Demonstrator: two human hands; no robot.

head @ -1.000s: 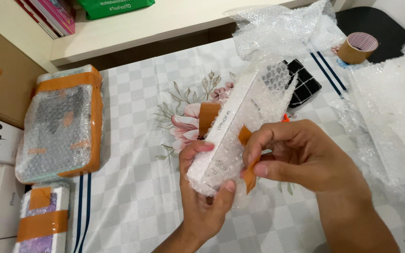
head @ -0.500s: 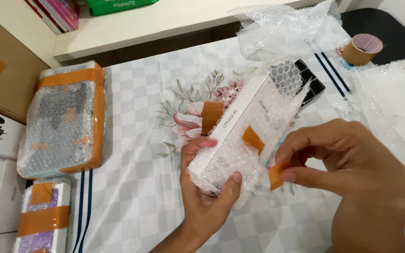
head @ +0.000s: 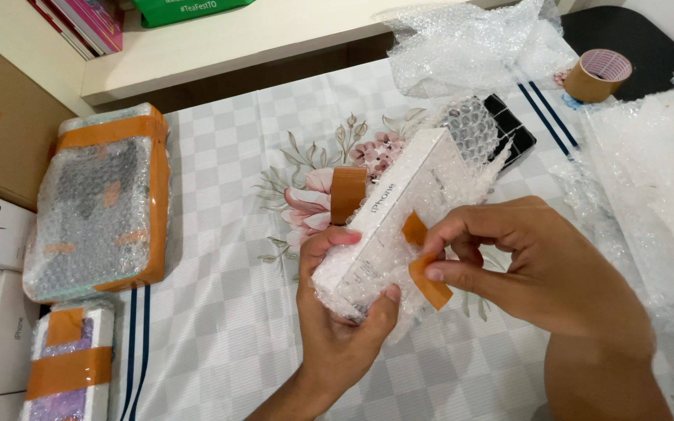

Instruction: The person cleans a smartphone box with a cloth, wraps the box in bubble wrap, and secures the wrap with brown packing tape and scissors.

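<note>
1. left hand [head: 341, 327] cups the lower end of the white box [head: 395, 214], half in bubble wrap, at centre above the surface [head: 220, 312].
2. right hand [head: 540, 265] at 3 o'clock — grip pinching a brown tape strip [head: 429, 281].
3. step judged: taping the wrap shut.
4. next move calls for pressing the strip flat across the seam — wrap kept taut.

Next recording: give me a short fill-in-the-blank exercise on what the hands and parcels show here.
1. The left hand holds a white box partly wrapped in ____ wrap.
2. The right hand pinches a strip of ____ tape.
3. The tape roll lies at the far ____ of the table.

Missing words: bubble; brown; right
</note>
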